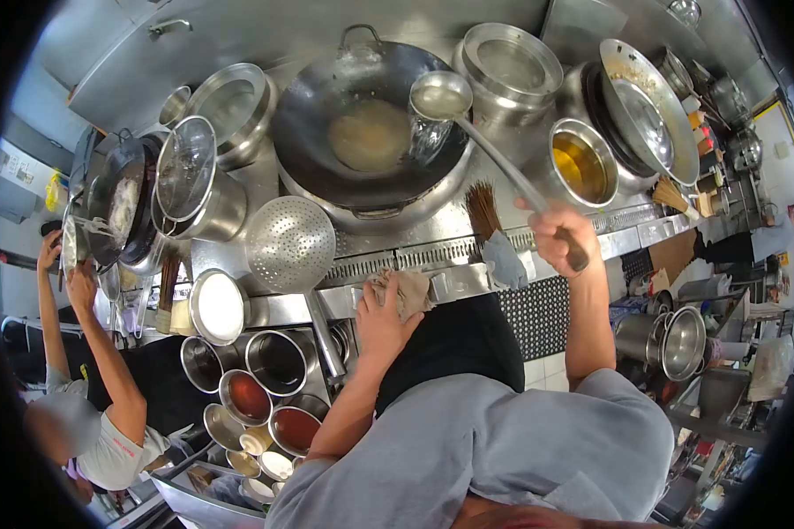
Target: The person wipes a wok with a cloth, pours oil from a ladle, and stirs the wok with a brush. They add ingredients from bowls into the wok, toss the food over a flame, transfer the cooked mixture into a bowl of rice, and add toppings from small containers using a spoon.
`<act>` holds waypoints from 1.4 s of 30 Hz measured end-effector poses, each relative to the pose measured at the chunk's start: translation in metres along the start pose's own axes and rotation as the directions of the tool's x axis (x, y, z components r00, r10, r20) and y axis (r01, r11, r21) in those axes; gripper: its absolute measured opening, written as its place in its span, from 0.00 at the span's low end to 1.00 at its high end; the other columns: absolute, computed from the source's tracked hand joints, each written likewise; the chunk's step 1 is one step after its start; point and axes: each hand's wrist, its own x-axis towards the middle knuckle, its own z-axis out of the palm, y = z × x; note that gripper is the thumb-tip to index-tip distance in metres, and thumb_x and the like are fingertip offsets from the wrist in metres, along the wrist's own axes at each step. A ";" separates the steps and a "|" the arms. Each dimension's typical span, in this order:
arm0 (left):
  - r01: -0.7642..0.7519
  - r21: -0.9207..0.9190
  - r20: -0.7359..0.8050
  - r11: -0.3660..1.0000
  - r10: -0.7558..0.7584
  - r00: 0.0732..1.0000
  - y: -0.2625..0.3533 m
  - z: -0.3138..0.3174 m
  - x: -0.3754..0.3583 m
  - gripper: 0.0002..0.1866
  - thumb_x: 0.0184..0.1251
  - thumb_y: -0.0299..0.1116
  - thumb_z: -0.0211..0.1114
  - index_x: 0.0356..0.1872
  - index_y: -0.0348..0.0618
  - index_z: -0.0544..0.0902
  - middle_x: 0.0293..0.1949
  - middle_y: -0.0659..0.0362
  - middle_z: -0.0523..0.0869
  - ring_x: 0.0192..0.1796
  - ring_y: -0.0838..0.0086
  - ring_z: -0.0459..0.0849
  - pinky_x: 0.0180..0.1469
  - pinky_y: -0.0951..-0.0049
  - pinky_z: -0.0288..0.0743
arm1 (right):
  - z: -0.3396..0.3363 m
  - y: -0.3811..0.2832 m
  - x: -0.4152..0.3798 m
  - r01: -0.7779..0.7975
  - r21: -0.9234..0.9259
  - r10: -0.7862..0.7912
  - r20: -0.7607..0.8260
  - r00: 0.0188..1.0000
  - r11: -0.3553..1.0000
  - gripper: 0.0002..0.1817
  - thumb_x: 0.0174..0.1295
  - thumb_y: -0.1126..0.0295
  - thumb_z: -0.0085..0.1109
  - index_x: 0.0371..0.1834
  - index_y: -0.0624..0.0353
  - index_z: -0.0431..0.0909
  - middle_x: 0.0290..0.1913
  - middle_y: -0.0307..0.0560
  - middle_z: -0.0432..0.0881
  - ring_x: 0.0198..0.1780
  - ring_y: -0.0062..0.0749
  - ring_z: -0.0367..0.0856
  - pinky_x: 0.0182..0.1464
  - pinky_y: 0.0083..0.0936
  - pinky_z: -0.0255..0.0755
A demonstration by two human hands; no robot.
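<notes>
Clock positions off wok centre. Wok (pixel 307 115) sits on the range, cloudy liquid (pixel 369 134) pooled at its bottom. Right hand (pixel 563 236) at 4 o'clock, fingers closed round the handle of the ladle (pixel 441 95); ladle bowl over the wok's 2 o'clock side, clear liquid streaming below it. Left hand (pixel 384 322) at 6 o'clock, half curled on a folded cloth (pixel 406 293) at the counter edge; gripping or just pressing, can't tell from this angle. Perforated skimmer (pixel 291 245) at 7, bristle brush (pixel 483 212) at 4, steel pot (pixel 556 183) with yellow liquid at 3. Sauce containers (pixel 247 397) at 7; co-worker's hands (pixel 81 286) at 8, by another pan.
</notes>
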 end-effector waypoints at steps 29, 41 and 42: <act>0.344 -0.894 0.219 0.288 -0.389 0.895 -0.033 -0.001 0.010 0.34 0.54 0.31 0.63 0.65 0.38 0.66 0.62 0.45 0.72 0.64 0.58 0.74 0.61 0.60 0.73 | -0.154 0.141 0.057 -0.469 -0.849 -0.337 -0.379 0.862 -0.244 0.48 0.53 0.55 0.68 0.77 0.50 0.53 0.61 0.70 0.71 0.57 0.65 0.76 0.58 0.48 0.73; -0.008 -0.769 -0.210 -0.639 0.241 0.948 -0.062 -0.092 0.029 0.52 0.52 0.62 0.73 0.76 0.65 0.53 0.68 0.29 0.60 0.52 0.52 0.81 0.47 0.57 0.83 | -0.115 0.031 0.025 0.394 -0.216 -0.447 -0.336 0.829 0.893 0.33 0.61 0.67 0.59 0.70 0.62 0.62 0.50 0.51 0.81 0.47 0.39 0.84 0.45 0.34 0.82; 0.038 -0.678 -0.261 -0.734 0.288 0.921 -0.057 -0.092 0.026 0.49 0.56 0.58 0.72 0.75 0.65 0.54 0.67 0.27 0.59 0.59 0.44 0.77 0.52 0.50 0.82 | -0.073 -0.004 0.034 0.376 -0.408 -0.501 -0.262 0.825 0.832 0.33 0.61 0.69 0.58 0.71 0.61 0.61 0.51 0.50 0.81 0.48 0.39 0.84 0.45 0.36 0.82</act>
